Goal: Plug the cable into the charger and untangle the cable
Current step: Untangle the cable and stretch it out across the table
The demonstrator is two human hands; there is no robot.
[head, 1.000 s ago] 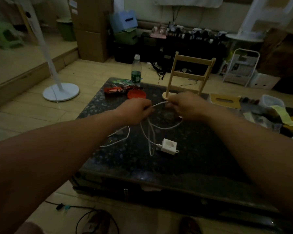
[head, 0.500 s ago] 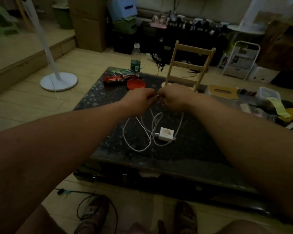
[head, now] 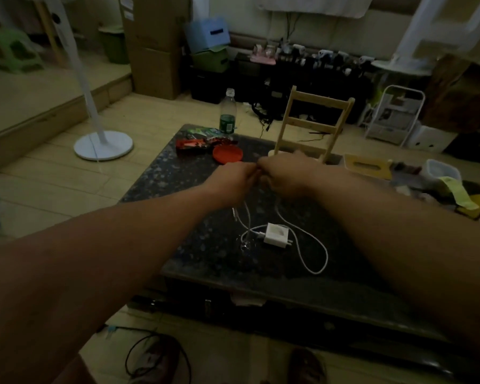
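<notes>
A white charger lies flat on the dark speckled table, with the white cable plugged into its left side. The cable loops out to the right of the charger and rises in strands to my hands. My left hand and my right hand are held close together above the table, fingertips nearly touching, both pinching the cable. A free cable end hangs below my left hand. The exact pinch points are hidden by my fingers.
A red lid, snack wrappers and a plastic bottle stand at the table's far left. A small wooden rack is behind my hands. A tissue box and clutter lie right. A fan base is on the floor.
My hands came together from apart. The cable loop that lay to the left of the charger now lies to its right, and fewer strands cross near the plug.
</notes>
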